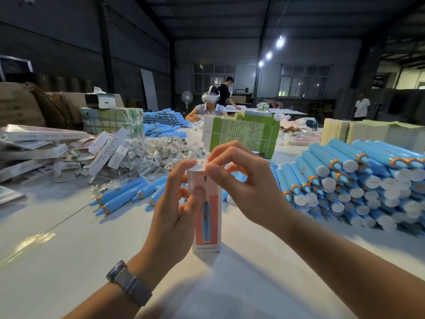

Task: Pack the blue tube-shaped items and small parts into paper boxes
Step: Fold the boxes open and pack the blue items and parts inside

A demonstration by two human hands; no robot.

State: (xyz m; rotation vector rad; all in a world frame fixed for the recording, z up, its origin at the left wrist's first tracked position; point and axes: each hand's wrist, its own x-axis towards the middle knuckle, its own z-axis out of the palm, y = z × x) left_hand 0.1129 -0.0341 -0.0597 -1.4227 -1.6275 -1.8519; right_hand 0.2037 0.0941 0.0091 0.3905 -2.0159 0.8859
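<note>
A tall white and red paper box [208, 226] with a blue tube printed on it stands upright on the white table [69, 245]. My left hand [177, 210] grips the box's side, thumb across its front. My right hand [243, 180] pinches the small white top flap [199, 162] at the box's upper end. Loose blue tubes [124, 194] lie just behind the box on the left. A large stack of blue tubes with white caps [358, 180] fills the right side. A heap of small parts in clear bags [158, 150] lies behind.
Flat and folded paper boxes [46, 148] are piled at the left. Green and white bundled stacks [241, 132] stand behind the hands, and another paper stack [368, 132] at the right. A seated person wearing a headset [210, 104] works across the table; others stand farther back.
</note>
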